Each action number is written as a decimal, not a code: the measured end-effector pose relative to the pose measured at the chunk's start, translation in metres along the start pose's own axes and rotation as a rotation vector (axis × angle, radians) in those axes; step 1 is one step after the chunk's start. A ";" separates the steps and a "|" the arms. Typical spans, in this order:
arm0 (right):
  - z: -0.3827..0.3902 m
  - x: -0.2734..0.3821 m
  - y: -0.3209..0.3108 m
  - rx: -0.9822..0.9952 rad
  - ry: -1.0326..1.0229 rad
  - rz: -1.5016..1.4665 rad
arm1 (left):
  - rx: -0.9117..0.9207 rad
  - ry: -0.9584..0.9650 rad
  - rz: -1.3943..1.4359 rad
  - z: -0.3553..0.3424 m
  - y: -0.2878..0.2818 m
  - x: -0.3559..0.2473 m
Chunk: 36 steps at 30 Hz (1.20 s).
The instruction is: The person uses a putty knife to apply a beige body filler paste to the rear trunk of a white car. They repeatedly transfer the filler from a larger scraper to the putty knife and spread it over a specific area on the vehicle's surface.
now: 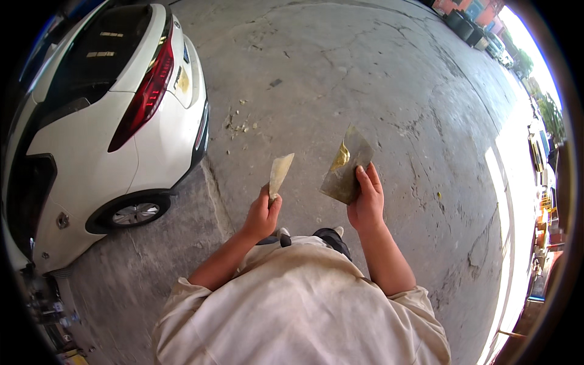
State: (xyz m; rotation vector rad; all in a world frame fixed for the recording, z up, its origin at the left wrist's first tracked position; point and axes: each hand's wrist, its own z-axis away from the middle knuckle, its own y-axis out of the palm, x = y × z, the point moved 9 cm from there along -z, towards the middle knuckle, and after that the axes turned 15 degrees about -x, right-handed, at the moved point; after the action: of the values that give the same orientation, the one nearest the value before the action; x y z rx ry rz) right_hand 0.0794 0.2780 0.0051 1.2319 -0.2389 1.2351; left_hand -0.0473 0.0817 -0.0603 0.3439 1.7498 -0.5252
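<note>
My left hand point(263, 214) is closed round the lower end of a pale, flat putty spreader point(280, 171), its wide edge pointing up and away. In my right hand point(368, 198) I grip a thin grey rectangular mixing plate point(351, 180), thumb on its upper face. A dab of yellow putty point(340, 157) sits on the plate near its far left side. Spreader and plate are apart, both held in front of my body above the floor.
A white car point(158, 115) stands at the left, its tail light and rear wheel towards me; a yellowish patch point(183, 81) marks its rear. Crumbs of debris point(239, 124) lie on the cracked concrete floor point(420, 152). Dark bins point(462, 27) stand far right.
</note>
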 end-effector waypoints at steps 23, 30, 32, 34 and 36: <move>-0.002 0.006 -0.006 0.310 -0.619 0.933 | 0.342 -0.461 0.631 0.016 0.017 -0.029; 0.019 0.024 0.008 0.128 -0.701 0.645 | 0.142 -0.240 0.392 0.012 0.024 -0.022; 0.074 0.038 0.059 0.295 -1.347 0.873 | 0.106 -0.215 0.371 0.012 0.025 -0.024; 0.095 0.019 0.083 0.429 -1.553 1.093 | 0.097 -0.187 0.367 0.010 0.031 -0.031; 0.097 0.003 0.087 0.522 -1.560 1.209 | 0.086 -0.165 0.360 0.009 0.032 -0.036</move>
State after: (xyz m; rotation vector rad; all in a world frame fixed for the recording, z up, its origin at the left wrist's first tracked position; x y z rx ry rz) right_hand 0.0550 0.1875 0.0959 2.4640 -2.1350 0.9420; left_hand -0.0150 0.1065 -0.0321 0.6438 1.4664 -0.3570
